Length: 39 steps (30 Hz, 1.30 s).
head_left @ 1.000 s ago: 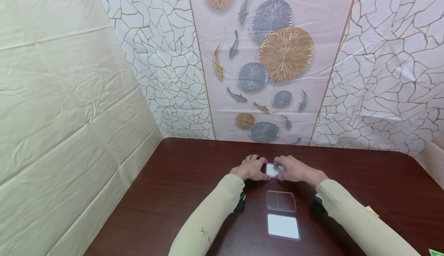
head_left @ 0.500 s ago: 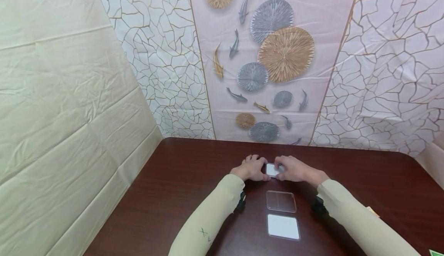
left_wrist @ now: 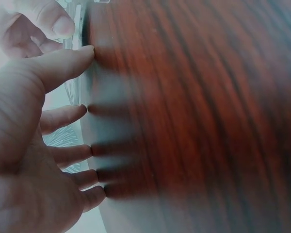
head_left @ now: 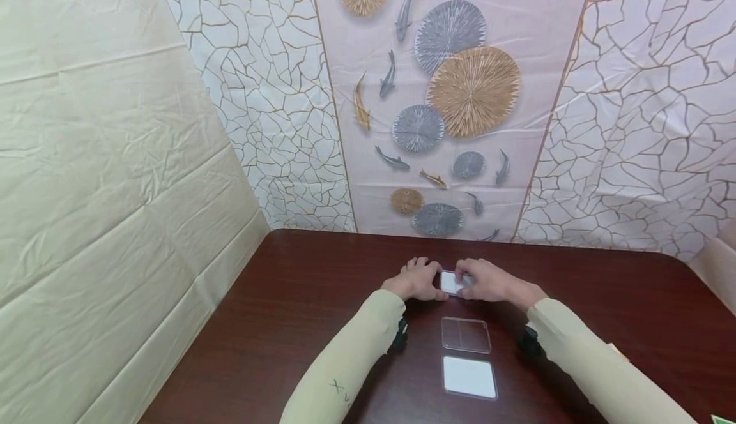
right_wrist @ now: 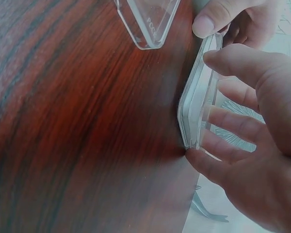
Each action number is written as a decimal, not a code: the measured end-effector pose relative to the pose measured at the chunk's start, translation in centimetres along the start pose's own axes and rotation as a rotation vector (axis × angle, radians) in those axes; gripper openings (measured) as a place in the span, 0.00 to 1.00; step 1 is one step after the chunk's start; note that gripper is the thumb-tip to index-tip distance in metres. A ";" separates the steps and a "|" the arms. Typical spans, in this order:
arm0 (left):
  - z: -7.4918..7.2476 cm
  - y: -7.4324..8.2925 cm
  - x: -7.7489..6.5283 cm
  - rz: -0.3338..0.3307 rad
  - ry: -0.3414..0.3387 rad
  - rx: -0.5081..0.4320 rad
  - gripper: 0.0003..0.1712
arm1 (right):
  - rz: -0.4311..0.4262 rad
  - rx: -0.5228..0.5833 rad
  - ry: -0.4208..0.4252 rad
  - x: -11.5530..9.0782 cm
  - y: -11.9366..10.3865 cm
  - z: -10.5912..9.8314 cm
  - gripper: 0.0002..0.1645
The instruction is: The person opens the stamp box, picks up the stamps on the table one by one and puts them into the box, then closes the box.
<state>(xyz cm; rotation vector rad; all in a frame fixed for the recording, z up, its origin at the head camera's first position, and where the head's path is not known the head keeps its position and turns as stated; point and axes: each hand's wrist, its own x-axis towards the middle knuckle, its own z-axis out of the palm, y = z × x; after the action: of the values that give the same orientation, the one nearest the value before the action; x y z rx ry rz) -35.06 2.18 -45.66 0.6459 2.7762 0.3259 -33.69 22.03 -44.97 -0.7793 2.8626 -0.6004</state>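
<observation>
At the near right corner, a green-and-white item (head_left: pixel 721 419) just enters the head view, too cut off to name. Near the middle of the counter (head_left: pixel 276 296), a white-filled clear case (head_left: pixel 469 377) lies flat. Just beyond it lies a clear, see-through piece (head_left: pixel 466 335), perhaps a lid, its raised rim plain and some lettering visible in the right wrist view. These two sit in a line between the forearms, probably so that each is within reach yet out of the hands' way. A small orange-edged item (head_left: pixel 618 350) shows beside the right sleeve (head_left: pixel 598 360), mostly hidden.

Farther on, the far case (head_left: pixel 449 282), clear with white inside, lies on the counter between both hands. The right hand (head_left: pixel 485 280) grasps its right part, thumb (right_wrist: pixel 237 63) on the near side and fingers (right_wrist: pixel 233 124) across to the far side, a span that seems meant to bear evenly on both edges. The left hand (head_left: pixel 418 282) is unclenched, its fingers (left_wrist: pixel 70 156) spread with tips down on the counter and its thumb at the case's left end, apparently bracing it against sliding.

Behind everything hangs a patterned cloth (head_left: pixel 431 79).
</observation>
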 end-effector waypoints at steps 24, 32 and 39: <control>0.0 0.0 -0.1 0.008 0.009 -0.023 0.33 | 0.016 -0.073 -0.020 0.3 -0.1 -2.1 0.12; 0.0 -0.1 0.0 0.008 0.012 -0.012 0.33 | 0.013 -0.070 -0.026 0.6 -0.1 -2.4 0.13; 0.3 -0.2 0.2 0.010 0.021 0.005 0.33 | 0.014 -0.086 -0.028 0.9 -0.1 -3.0 0.13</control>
<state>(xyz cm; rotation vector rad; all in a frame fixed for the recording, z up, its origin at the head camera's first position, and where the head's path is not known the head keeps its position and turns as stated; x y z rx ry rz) -35.16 2.18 -46.04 0.6621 2.7956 0.3302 -35.04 22.58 -42.22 -0.7727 2.8830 -0.4632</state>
